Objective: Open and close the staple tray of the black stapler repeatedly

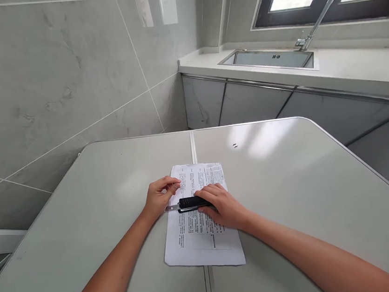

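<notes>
My right hand (224, 206) is wrapped round the right end of a black stapler (190, 202), thumb below and fingers over the top. The stapler lies across a stack of printed paper (203, 255), with a metal strip sticking out of its left end. My left hand (160, 197) is just above that strip, at the paper's left edge. Its thumb and forefinger are pinched together; whatever is between them is too small to make out. Printed lines run up the sheet, and both hands cover parts of it.
The paper rests over the centre seam of a light folding table (85, 233). Small dark bits (234, 145) lie near the table's far edge. Beyond it stand a counter (353, 62) with a sink (269, 58) and a tall faucet (322, 7). A grey tiled wall (49, 73) is at the left.
</notes>
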`<state>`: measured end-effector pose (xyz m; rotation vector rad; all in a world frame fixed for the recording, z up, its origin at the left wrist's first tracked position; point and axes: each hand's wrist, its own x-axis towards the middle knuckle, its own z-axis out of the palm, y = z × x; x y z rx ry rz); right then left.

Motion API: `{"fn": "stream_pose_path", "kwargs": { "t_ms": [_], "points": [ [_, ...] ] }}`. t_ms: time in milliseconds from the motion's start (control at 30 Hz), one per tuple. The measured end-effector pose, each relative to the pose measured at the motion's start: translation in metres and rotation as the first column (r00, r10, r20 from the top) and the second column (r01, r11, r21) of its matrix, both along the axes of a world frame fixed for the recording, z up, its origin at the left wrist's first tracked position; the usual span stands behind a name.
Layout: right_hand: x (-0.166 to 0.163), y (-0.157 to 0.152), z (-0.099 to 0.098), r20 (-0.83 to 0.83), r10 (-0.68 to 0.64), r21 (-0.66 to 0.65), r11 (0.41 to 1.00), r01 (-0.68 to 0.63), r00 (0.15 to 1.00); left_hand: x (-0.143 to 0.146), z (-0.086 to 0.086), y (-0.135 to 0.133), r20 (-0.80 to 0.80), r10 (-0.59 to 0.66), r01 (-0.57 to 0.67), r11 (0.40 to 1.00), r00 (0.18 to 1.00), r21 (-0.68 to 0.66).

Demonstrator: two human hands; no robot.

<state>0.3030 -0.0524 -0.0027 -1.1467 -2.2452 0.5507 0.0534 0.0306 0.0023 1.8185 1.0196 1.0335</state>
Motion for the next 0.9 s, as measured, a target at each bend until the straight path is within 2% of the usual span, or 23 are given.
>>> {"fn": "stream_pose_path", "kwargs": {
  "t_ms": [133,267,367,567,733,900],
  "points": [
    [0.0053,-0.0009,0.0005,-0.037,0.044,0.091,0.995,-0.04,0.998,0.0008,-0.0007,0.001,0.027,0.05,-0.049,0.997,0.998,-0.057],
    [0.0078,-0.0036,-0.0005,-0.044,0.048,0.161,0.986,-0.041,0.998,0.001,-0.0013,0.0023,0.026,0.035,-0.033,0.997,0.999,-0.063],
    [0.0074,-0.0037,-0.0021,-0.01,0.06,0.148,0.987,-0.058,0.998,0.0015,-0.0005,0.0021,0.042,0.014,-0.01,0.997,0.999,-0.079],
    [0.0055,-0.0017,-0.0025,0.027,0.026,0.096,0.995,-0.028,0.999,0.0028,0.003,-0.0007,-0.022,-0.011,0.01,1.0,1.0,-0.009],
    [0.0069,-0.0028,-0.0006,0.031,0.006,0.12,0.993,-0.01,1.0,0.0032,0.0053,-0.0029,-0.064,0.01,-0.012,0.999,0.998,-0.034],
    [0.0088,-0.0011,-0.0015,-0.033,-0.126,0.094,0.987,0.129,0.991,0.0009,0.0037,-0.0003,-0.074,-0.041,0.038,0.998,0.996,-0.048]
  ]
}}
